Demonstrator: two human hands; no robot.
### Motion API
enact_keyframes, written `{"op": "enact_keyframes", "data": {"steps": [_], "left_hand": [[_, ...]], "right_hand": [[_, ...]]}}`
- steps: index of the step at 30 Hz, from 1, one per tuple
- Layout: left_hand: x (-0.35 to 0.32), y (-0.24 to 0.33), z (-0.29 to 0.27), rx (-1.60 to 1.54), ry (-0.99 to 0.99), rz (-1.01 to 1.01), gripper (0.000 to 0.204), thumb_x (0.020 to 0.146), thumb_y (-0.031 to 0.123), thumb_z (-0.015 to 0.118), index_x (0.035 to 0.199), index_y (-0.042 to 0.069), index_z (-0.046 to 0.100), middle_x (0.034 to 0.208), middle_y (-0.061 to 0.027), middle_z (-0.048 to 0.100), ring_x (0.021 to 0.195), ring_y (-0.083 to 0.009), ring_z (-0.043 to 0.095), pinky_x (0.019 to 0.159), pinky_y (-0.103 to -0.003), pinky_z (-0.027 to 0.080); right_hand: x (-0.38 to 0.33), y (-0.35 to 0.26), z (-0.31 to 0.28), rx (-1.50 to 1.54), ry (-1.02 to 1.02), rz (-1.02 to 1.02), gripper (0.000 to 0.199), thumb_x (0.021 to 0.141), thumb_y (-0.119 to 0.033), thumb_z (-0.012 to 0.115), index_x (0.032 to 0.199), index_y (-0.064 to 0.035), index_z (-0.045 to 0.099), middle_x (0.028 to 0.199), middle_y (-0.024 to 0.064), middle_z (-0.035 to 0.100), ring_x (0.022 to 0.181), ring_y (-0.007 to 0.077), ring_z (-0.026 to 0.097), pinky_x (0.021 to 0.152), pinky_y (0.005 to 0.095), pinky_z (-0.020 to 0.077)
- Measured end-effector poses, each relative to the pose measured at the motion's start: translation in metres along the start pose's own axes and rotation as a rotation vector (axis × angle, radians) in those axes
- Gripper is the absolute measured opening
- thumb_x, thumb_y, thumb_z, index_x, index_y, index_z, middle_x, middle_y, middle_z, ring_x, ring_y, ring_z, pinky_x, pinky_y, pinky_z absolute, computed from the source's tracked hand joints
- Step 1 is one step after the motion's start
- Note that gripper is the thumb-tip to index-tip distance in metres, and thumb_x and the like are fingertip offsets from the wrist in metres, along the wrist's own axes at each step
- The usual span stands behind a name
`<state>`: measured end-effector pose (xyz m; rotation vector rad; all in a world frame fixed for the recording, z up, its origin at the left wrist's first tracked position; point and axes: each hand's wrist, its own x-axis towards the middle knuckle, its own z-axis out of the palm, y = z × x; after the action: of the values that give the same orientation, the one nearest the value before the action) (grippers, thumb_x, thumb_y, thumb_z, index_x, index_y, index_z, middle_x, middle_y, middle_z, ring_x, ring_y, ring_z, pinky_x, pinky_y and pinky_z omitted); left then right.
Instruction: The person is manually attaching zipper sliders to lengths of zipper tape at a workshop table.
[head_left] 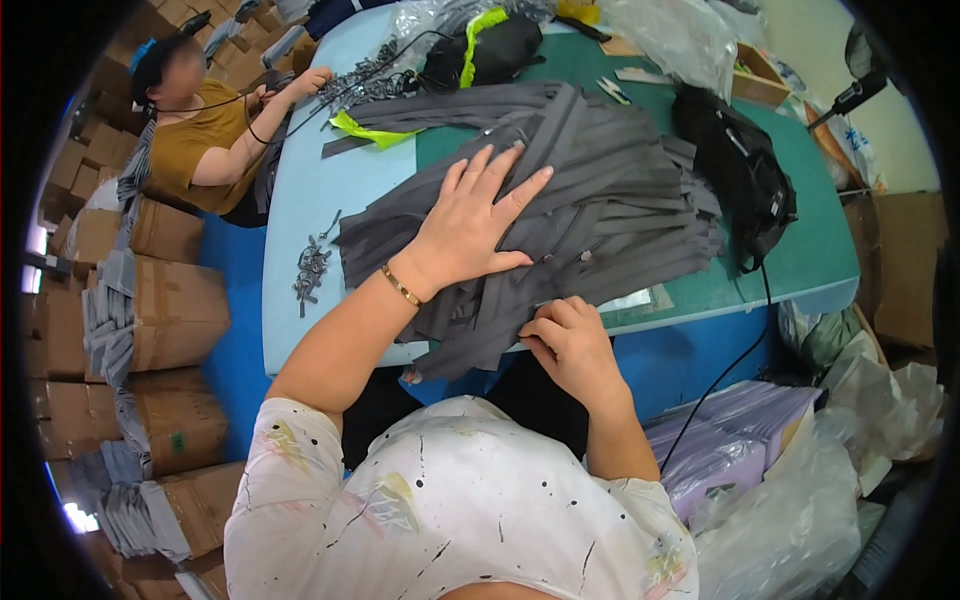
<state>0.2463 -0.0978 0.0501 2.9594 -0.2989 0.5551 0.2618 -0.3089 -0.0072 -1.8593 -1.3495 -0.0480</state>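
- Room: cardboard cartons (180, 310) stacked on the left; two-tone tabletop (825, 250), pale blue toward its left edge, green toward its right.
- Grey strips (600, 190): layered pile over the middle of the tabletop, reaching its near edge; one end pokes over that edge.
- Left hand (468, 222): palm down on the strips, fingers and thumb spread wide, gripping nothing I can see.
- Right hand (575, 345): at the near edge, thumb and forefinger close together beside the strips; cannot tell from here whether anything is pinched.
- Small metal parts (311, 270): loose cluster between the strips and the left edge.
- Black bag (735, 165): toward the right edge, beside the strips.
- Co-worker (205, 140), mustard top: past the left edge, one hand at a metallic heap (365, 88) near the far left corner.
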Motion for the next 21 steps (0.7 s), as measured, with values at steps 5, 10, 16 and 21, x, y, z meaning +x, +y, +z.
{"op": "enact_keyframes", "data": {"steps": [5,10,16,21], "left_hand": [[0.003,-0.024,-0.005,-0.044,-0.039,0.073,0.099,0.056,0.037,0.078,0.140,0.019,0.029,0.137,-0.0180,0.031,0.122,-0.0409,0.033,0.101,-0.048,0.028],[-0.007,-0.018,0.000,-0.017,-0.008,0.085,0.098,0.060,0.036,0.077,0.141,0.020,0.025,0.140,-0.0175,0.026,0.126,-0.0415,0.028,0.103,-0.049,0.023],[-0.014,-0.018,-0.009,-0.008,0.005,0.035,0.085,0.065,0.045,0.073,0.138,0.037,0.030,0.143,-0.0179,0.020,0.129,-0.0449,0.020,0.102,-0.059,0.018],[0.005,-0.051,-0.031,-0.336,0.286,0.002,0.039,0.077,0.029,0.064,0.113,0.017,0.056,0.126,-0.0139,0.044,0.117,-0.0359,0.041,0.097,-0.049,0.031]], "right_hand": [[0.014,-0.003,0.009,-0.057,0.068,0.064,0.012,0.067,-0.005,0.068,0.075,-0.0072,0.059,0.079,0.0041,0.056,0.075,0.0246,0.053,0.066,0.0345,0.0432],[0.023,-0.002,0.010,-0.048,-0.024,0.063,0.017,0.067,-0.006,0.070,0.080,-0.0062,0.059,0.089,0.0070,0.057,0.085,0.0285,0.053,0.074,0.0369,0.0431],[0.041,-0.034,-0.014,-0.178,-0.201,0.070,0.020,0.069,-0.011,0.069,0.089,-0.0084,0.064,0.096,0.0045,0.060,0.090,0.0255,0.055,0.074,0.0345,0.0468],[0.042,-0.023,-0.015,-0.195,-0.009,0.126,0.016,0.073,-0.004,0.067,0.089,-0.0062,0.065,0.086,0.0067,0.062,0.073,0.0228,0.059,0.061,0.0299,0.0483]]}}
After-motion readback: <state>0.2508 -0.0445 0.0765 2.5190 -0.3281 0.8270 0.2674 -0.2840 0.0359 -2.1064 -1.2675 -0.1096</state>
